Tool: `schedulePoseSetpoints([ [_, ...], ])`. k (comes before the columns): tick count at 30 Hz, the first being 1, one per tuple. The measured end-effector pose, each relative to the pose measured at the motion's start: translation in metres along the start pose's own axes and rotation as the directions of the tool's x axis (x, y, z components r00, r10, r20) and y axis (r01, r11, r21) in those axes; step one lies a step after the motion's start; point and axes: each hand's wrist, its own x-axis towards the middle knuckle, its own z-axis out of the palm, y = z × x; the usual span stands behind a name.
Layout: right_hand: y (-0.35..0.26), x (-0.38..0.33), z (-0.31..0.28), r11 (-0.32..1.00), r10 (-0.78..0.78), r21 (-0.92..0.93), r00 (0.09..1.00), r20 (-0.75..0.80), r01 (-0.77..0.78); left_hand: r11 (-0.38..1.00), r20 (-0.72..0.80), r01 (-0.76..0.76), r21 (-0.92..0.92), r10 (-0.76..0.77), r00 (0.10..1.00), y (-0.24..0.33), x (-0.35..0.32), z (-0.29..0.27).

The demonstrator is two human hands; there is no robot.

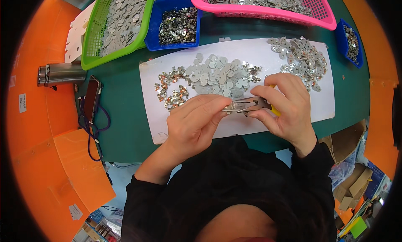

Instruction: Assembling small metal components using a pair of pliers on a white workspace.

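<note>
My left hand (197,122) is closed, pinching a small flat metal plate (228,109) between thumb and fingertips. In my right hand (289,108) is a pair of needle-nose pliers (260,103) with yellow handles. The jaws point left and meet the plate at my left fingertips; what lies between them is too small to make out. Just beyond my hands a heap of flat grey plates (217,74) lies on a white board (176,129). Small shiny metal clips (171,85) are scattered left of that heap, and a few more lie at its right side.
Plates with small parts on them (303,60) are piled at the board's right. Along the far side stand a green basket (90,53), a blue bin (153,30), a pink basket (268,11) and a smaller blue bin (358,64). A steel flask (65,73) and a phone (91,97) lie left.
</note>
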Motion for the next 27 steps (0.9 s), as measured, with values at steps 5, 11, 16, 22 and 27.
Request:
schedulePoseSetpoints([
  [5,-0.005,0.002,0.003,0.999,0.002,-0.038,1.0,-0.027,-0.003,0.989,0.022,0.14,-0.039,-0.139,0.99,0.003,-0.005,-0.001],
  [11,-0.012,0.001,0.008,0.998,0.054,0.014,0.998,-0.011,-0.054,0.994,-0.014,0.11,0.001,-0.11,0.994,0.0,-0.01,0.003],
  [16,-0.015,0.002,0.011,0.995,0.092,0.052,0.995,-0.033,-0.09,0.992,-0.036,0.123,0.008,-0.123,0.992,0.001,-0.01,0.004],
  [22,-0.011,-0.001,0.012,0.992,0.074,0.102,0.997,0.021,-0.076,0.998,-0.025,0.067,0.011,-0.067,0.997,0.003,-0.007,0.0],
  [27,-0.013,-0.007,0.015,0.963,0.111,0.237,0.99,0.085,-0.128,0.977,0.145,0.192,-0.096,-0.178,0.973,0.006,-0.005,-0.006],
])
